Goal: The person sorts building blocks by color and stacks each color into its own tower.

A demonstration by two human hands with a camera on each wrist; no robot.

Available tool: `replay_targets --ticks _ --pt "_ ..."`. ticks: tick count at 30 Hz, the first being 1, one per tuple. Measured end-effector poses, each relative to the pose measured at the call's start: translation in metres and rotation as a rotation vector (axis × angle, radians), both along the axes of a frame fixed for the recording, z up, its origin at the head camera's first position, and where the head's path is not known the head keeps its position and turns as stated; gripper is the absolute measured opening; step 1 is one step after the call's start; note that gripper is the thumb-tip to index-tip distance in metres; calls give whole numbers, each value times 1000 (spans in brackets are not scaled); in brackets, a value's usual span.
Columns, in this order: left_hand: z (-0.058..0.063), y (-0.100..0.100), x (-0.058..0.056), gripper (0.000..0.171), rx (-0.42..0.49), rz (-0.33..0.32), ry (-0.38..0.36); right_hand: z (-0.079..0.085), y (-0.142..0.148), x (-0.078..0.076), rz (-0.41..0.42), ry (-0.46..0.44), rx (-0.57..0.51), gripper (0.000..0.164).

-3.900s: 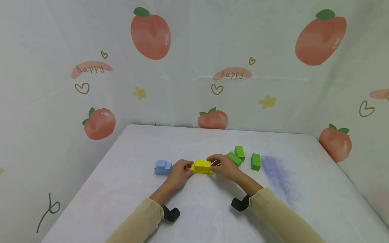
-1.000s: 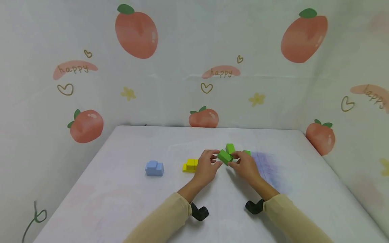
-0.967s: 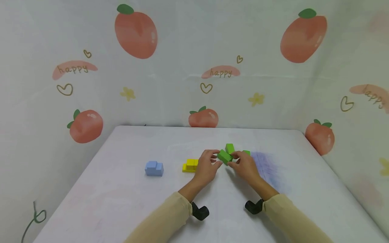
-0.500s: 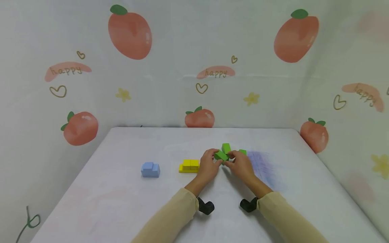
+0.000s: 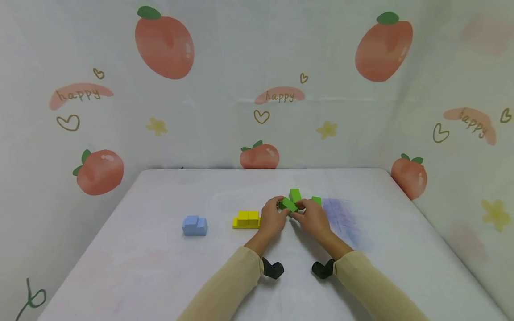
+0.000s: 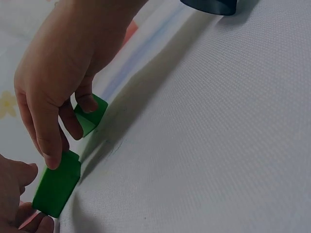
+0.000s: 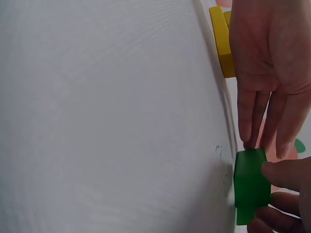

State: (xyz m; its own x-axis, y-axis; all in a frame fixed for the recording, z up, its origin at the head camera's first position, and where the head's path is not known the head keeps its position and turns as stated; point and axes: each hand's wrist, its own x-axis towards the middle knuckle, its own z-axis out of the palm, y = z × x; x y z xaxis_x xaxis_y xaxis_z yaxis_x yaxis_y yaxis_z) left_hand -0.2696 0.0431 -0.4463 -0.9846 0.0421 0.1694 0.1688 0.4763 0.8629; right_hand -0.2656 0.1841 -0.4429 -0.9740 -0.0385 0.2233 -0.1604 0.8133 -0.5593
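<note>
Both hands moved from yellow blocks point(image 5: 248, 219) to green block point(image 5: 287, 204), angled on counter point(image 5: 160, 267), right of yellow. Right hand point(image 5: 315, 218) pinches one end; left hand point(image 5: 273, 218), fingers fairly straight, touches the other. Best: even, light pressure; avoid nudging green neighbour point(image 5: 295, 195) just behind.

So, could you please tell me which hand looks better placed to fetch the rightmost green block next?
Probably the right hand: in the head view it partly hides the rightmost green block, while the left hand is farther, across the green block between both hands. The right must leave that block first.
</note>
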Motion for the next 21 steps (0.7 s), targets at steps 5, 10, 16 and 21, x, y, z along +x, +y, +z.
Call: replay_targets --ticks 5,10,16,21 --pt "0 0 2 40 9 -2 -19 1 -1 1 -9 -15 -15 35" --pt "-2 -2 5 40 15 -18 -19 5 0 5 11 -12 -11 32" --pt "-3 -3 8 40 10 -37 -24 7 4 9 38 -19 -1 32" --pt "-2 -3 12 40 -28 -47 -34 5 11 14 82 -15 -19 31"
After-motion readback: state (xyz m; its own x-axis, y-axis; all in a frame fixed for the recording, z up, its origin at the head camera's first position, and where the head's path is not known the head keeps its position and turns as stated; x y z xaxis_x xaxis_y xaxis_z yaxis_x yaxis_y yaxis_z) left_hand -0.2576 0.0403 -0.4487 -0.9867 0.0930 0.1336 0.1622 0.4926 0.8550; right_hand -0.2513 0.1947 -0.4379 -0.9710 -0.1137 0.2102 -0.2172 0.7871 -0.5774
